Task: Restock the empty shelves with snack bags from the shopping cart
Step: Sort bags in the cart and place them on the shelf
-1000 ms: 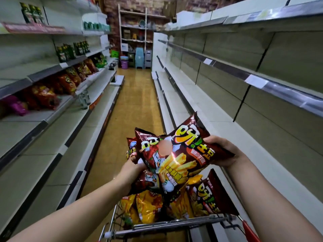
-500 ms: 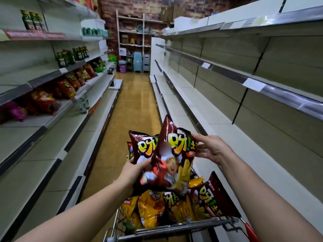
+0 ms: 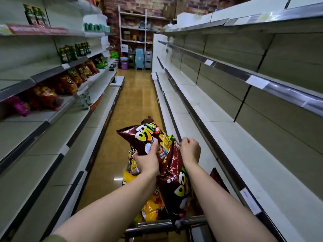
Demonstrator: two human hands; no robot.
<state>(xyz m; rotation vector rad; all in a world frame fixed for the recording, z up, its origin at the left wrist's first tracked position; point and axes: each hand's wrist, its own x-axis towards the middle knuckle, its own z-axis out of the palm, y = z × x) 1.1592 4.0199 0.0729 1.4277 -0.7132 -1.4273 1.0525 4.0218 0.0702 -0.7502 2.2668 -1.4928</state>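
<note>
While I stand in the aisle behind the cart (image 3: 157, 224), the shelves on my left (image 3: 35, 137) carry a row of red snack bags (image 3: 47, 96) on a middle level, with green bottles (image 3: 73, 52) on the level above. Between the two shelf runs lies the glossy yellow-brown floor (image 3: 136, 102). Over the cart my left hand (image 3: 148, 160) grips a dark red snack bag (image 3: 132, 137) from below, thumb and fingers curled into its front, holding it raised and tilted. Under my left forearm, yellow bags (image 3: 152, 206) lie piled in the basket. Just to the right, my right hand (image 3: 190, 151) is closed like a fist on the top edge of a second dark red bag (image 3: 176, 186), which hangs down between my forearms towards the handle bar. A corner of a third dark red bag (image 3: 218, 179) shows past my right forearm. Beside it run the shelves on my right (image 3: 244, 137), with white labels (image 3: 257, 82) on their front rails
</note>
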